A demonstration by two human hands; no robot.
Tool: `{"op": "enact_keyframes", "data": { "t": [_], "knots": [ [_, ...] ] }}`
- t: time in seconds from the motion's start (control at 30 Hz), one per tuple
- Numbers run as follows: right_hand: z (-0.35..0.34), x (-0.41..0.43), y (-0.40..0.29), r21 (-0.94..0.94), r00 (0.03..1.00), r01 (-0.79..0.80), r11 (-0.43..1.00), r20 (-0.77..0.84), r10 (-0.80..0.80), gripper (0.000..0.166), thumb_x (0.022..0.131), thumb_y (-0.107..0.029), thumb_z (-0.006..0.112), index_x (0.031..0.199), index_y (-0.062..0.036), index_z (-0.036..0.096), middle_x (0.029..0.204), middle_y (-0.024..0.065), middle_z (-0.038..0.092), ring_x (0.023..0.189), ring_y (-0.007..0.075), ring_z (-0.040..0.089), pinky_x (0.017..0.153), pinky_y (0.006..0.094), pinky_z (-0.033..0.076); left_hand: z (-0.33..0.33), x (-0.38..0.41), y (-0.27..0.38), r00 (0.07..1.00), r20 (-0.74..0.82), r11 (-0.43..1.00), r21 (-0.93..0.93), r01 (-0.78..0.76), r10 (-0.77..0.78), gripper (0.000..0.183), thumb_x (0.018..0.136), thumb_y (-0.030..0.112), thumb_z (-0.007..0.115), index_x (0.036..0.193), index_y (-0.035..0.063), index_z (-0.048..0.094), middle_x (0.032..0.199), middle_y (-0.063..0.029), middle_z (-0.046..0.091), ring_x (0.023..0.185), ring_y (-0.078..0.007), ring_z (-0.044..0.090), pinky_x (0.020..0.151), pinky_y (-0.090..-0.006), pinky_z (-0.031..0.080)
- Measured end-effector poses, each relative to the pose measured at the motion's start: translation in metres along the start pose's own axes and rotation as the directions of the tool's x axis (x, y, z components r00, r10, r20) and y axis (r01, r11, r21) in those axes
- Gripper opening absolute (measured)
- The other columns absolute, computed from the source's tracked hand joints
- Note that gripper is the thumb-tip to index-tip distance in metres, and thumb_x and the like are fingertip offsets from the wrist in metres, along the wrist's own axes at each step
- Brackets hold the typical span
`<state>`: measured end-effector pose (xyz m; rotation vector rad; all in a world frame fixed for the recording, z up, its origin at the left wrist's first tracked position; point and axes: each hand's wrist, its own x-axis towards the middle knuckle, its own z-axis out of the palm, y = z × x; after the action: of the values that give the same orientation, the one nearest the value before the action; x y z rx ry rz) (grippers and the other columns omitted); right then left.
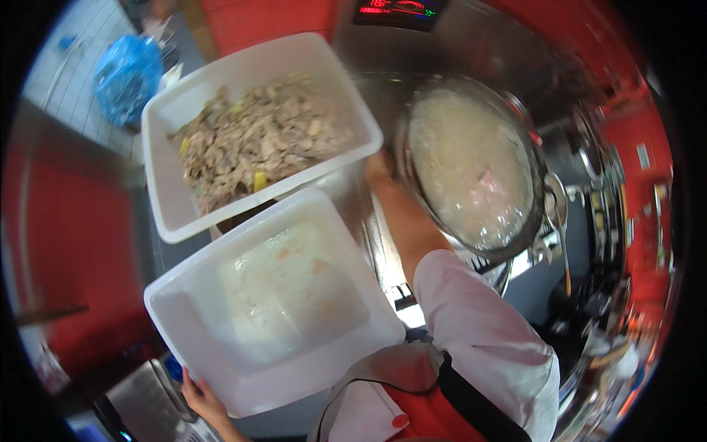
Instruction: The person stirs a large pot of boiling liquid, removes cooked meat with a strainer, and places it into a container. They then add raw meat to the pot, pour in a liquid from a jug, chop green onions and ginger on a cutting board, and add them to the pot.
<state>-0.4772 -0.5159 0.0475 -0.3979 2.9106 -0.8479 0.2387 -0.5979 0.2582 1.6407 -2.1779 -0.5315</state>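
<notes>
My left hand (205,399) holds a white plastic tub (287,364) by its lower left side, close to my body. This near tub is tilted and contains only a little cloudy liquid with a few small pinkish scraps. Beyond it stands a second white plastic tub (210,95), heaped with cooked, sliced pale meat (270,135) and some yellowish pieces. My right hand (378,164) reaches to the right corner of that far tub, its fingers hidden below the rim. Right of my forearm, a large round pot (538,221) is full of cloudy, bubbling liquid, with a pink piece (487,178) at the surface.
A long-handled ladle (562,243) lies at the pot's right edge. Behind the tubs hangs or stands a blue plastic bag (127,80). A lit digital display (396,11) is at the top. Another person (616,356) is far right; a metal appliance (146,395) sits lower left.
</notes>
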Motion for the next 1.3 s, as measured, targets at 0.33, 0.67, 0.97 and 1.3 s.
{"op": "enact_keyframes", "data": {
  "t": [0.33, 0.67, 0.97, 1.3],
  "knots": [
    [-0.282, -0.168, -0.038, 0.042, 0.819, 0.495, 0.868, -0.355, -0.450, 0.016, 0.078, -0.007, 0.067, 0.094, -0.0049, 0.065, 0.095, 0.0179, 0.064, 0.087, 0.0368, 0.064, 0.073, 0.0449, 0.052, -0.012, 0.019, 0.094, 0.990, 0.074, 0.992, 0.044, -0.121, 0.117, 0.034, 0.088, 0.003, 0.065, 0.118, -0.0110, 0.060, 0.107, -0.0272, 0.065, 0.097, -0.0359, 0.063, 0.089, -0.0398, 0.049],
    [-0.437, -0.267, 0.098, -0.084, 0.956, 0.137, 0.987, -0.250, -0.154, 0.044, 0.084, -0.019, 0.068, 0.126, -0.0101, 0.058, 0.119, 0.0189, 0.062, 0.101, 0.0356, 0.062, 0.085, 0.0410, 0.052, 0.019, 0.013, 0.257, 0.769, -0.006, 0.756, -0.174, -0.631, 0.640, 0.040, 0.096, 0.021, 0.057, 0.133, 0.0050, 0.054, 0.143, -0.0208, 0.036, 0.128, -0.0375, 0.044, 0.099, -0.0468, 0.043],
    [-0.548, -0.560, 0.393, 0.072, 0.837, -0.515, 0.854, -0.173, 0.519, 0.054, 0.085, -0.037, 0.071, 0.126, -0.0028, 0.059, 0.121, 0.0185, 0.064, 0.112, 0.0354, 0.061, 0.095, 0.0416, 0.049, 0.090, -0.236, 0.504, 0.155, 0.258, 0.301, -0.823, -0.482, 0.954, 0.042, 0.089, 0.003, 0.062, 0.131, 0.0044, 0.056, 0.142, -0.0141, 0.036, 0.113, -0.0244, 0.054, 0.091, -0.0347, 0.049],
    [-0.511, -0.902, 0.472, 0.055, -0.041, -0.997, -0.046, 0.087, 0.995, 0.059, 0.086, -0.050, 0.066, 0.121, -0.0036, 0.060, 0.123, 0.0202, 0.062, 0.118, 0.0343, 0.057, 0.096, 0.0428, 0.048, 0.204, -0.462, 0.574, -0.394, 0.399, 0.238, -0.886, -0.398, 0.828, 0.043, 0.084, 0.003, 0.066, 0.127, 0.0052, 0.058, 0.141, -0.0150, 0.031, 0.099, -0.0212, 0.056, 0.082, -0.0317, 0.050]
  ]
}}
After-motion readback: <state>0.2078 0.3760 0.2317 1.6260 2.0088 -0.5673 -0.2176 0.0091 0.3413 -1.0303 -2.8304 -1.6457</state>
